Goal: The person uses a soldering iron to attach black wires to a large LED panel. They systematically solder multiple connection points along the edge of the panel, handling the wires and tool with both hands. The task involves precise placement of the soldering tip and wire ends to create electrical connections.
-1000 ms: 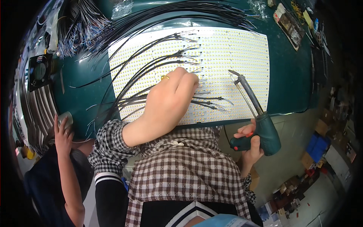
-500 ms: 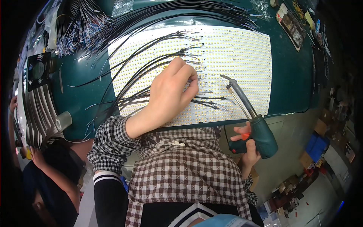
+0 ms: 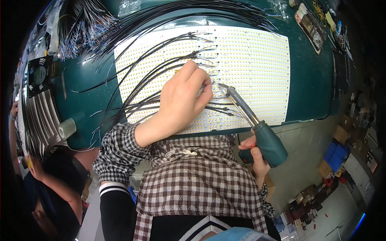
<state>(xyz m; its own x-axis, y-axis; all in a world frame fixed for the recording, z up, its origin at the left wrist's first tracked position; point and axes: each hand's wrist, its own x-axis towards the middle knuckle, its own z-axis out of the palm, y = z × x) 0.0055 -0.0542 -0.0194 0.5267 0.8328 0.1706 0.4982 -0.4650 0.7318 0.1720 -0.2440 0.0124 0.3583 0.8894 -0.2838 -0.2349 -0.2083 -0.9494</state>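
From here, the left hand (image 3: 181,94) is pressing its fingertips together, around what I can't tell, over the white LED board (image 3: 259,72), the right hand (image 3: 259,160) is gripping a soldering gun (image 3: 271,146), and this apparent soldering is calling next for steadiness.

Green table (image 3: 309,90). L side: blk sq. fan (image 3: 40,77), just above stack of pale strips (image 3: 42,120); clear tape roll (image 3: 67,128) just beside stack's R edge. Thin strip (image 3: 64,85) nr fan. Top R: stained box (image 3: 311,28), dk inside, yellow wire (image 3: 317,9) nr it. Floor, R: blue box (image 3: 337,156), cardboard boxes (image 3: 307,197), misc. clutter. Btm L: co-worker (image 3: 54,172), dk clothes, arm bent.
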